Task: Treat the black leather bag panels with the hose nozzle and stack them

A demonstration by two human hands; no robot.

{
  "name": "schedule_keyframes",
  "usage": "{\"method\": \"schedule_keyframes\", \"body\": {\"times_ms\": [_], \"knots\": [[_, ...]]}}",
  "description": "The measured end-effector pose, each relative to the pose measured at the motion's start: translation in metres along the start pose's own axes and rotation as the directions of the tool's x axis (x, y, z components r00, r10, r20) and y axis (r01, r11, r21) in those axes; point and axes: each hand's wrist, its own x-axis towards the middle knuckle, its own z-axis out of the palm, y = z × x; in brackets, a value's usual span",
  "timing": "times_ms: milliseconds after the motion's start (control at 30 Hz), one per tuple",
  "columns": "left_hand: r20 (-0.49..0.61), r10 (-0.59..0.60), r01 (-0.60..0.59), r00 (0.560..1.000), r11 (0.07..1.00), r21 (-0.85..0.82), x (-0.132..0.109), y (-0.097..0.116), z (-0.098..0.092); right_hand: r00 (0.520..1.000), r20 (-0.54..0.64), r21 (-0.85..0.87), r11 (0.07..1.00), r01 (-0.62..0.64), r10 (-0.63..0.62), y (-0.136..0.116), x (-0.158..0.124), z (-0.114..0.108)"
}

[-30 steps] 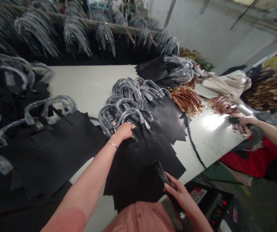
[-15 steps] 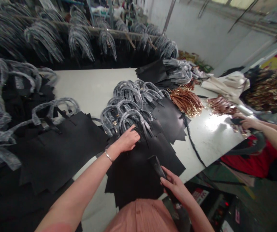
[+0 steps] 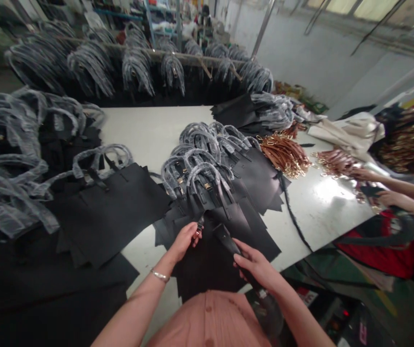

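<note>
My left hand (image 3: 184,239) pinches a small strap end with a metal piece at the near edge of a stack of black leather bag panels (image 3: 224,217). My right hand (image 3: 255,265) is closed round a black strap (image 3: 228,243) that rises toward the left hand. The stack carries several handles wrapped in grey plastic (image 3: 201,164). Both hands sit close together just above the stack's front, over the white table (image 3: 141,132).
More black panels with wrapped handles (image 3: 94,202) lie at left. Brown straps with gold buckles (image 3: 282,154) sit at right. Another person's hands (image 3: 380,195) work at the table's right end. Wrapped handles hang on a rail (image 3: 138,62) behind the table.
My left hand pulled back from the wrapped handles toward me and pinched a strap end. My right hand lifted the black strap up to meet it. The view shifted slightly.
</note>
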Motion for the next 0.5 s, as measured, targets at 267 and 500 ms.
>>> {"method": "schedule_keyframes", "body": {"times_ms": [267, 500], "knots": [[-0.033, -0.051, 0.045, 0.998, 0.983, -0.177, -0.008, -0.014, 0.01, 0.978, 0.207, 0.086, 0.996, -0.032, 0.013, -0.03, 0.005, 0.008], [0.009, -0.152, 0.144, 0.988, 0.916, -0.375, -0.013, -0.015, 0.013, 0.995, 0.096, 0.094, 0.995, -0.02, 0.011, -0.04, 0.016, 0.016]]}}
